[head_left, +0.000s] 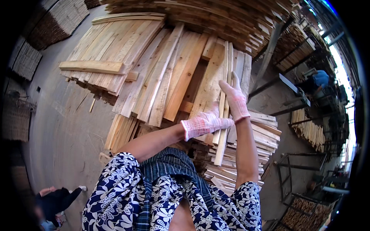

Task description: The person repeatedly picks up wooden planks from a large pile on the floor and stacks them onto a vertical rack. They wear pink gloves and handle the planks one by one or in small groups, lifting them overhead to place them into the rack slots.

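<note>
My right hand [235,99], in a pale pinkish knit glove, is closed around a few narrow wooden strips [227,63]. Its thumb lies across their left edge and its fingers run along the right side. Lower down, my gloved left hand [206,123] grips the same strips from the left, its fingers crossing over them. The strips lie lengthwise away from me, side by side, their near ends jutting past my left hand. Beneath them is a layer of wider wooden boards [185,77], with a dark gap between some of them.
A stack of boards [111,46] stands at the left, a loose plank [91,67] across it. More lumber [208,13] is piled at the far side, with strips [266,134] stacked by my right forearm. Metal frames [285,84] stand at right. One person [58,202] is lower left, another [320,79] far right.
</note>
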{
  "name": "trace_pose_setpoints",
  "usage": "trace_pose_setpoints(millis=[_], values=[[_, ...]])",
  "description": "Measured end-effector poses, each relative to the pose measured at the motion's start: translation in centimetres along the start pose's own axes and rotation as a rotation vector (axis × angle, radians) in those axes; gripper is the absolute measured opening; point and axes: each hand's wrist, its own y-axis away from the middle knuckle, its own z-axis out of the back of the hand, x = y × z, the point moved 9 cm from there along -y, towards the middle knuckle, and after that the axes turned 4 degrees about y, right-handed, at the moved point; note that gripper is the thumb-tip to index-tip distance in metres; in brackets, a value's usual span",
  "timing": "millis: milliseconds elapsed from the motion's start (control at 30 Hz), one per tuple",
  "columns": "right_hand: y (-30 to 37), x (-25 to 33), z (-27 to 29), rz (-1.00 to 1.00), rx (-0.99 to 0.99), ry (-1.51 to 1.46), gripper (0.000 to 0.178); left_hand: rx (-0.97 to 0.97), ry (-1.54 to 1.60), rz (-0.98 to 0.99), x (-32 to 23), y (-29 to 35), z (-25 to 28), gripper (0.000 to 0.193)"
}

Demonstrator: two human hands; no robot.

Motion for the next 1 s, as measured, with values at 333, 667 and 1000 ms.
trace_pose_setpoints(millis=[333,667,1000], values=[[0.0,-1.9,-1.2,0.176,-0.044,0.864,0.063,-0.937,-1.034,0.165,-0.3,-0.6,25.6,0.077],[-5.5,-0.7,-2.9,0.089,-0.280,1.067,0.055,-0.788,-0.700,0.093,1.3,-4.3,28.2,0.074],[-6.4,4.5,-5.5,0.367,-0.036,1.085,0.068,-0.597,0.515,-0.698,-0.1,15.9,29.5,0.081]])
